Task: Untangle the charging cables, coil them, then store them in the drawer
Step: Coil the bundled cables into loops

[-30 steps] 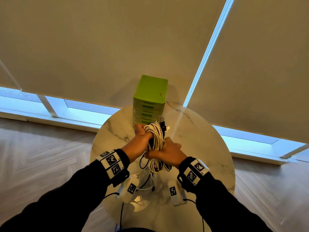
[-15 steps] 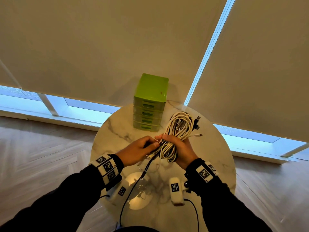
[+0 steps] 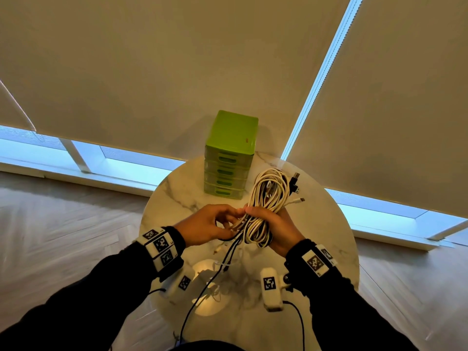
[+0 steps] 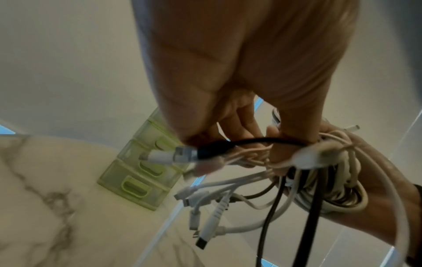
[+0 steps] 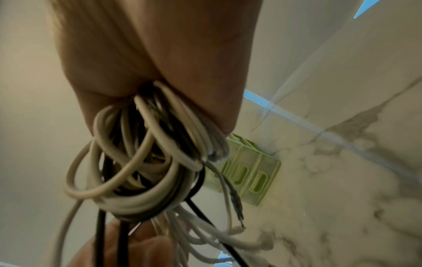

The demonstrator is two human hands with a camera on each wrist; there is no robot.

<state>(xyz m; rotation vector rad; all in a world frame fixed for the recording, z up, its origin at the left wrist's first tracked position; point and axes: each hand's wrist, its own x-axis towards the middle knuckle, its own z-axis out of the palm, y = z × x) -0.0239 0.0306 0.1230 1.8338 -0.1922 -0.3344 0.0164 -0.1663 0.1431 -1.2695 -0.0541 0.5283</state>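
- Head view: the right hand was wrapped around the bundle of cables, held above the marble surface. The bundle's long axis ran from the wrist up and away, its looped end pointing toward the green drawer unit. The left hand pinched loose strands beside it.
- Left wrist view: the left hand's fingers curled onto a black cable; white plugs dangled downward.
- Right wrist view: the right hand's palm clamped white and black loops hanging below it.
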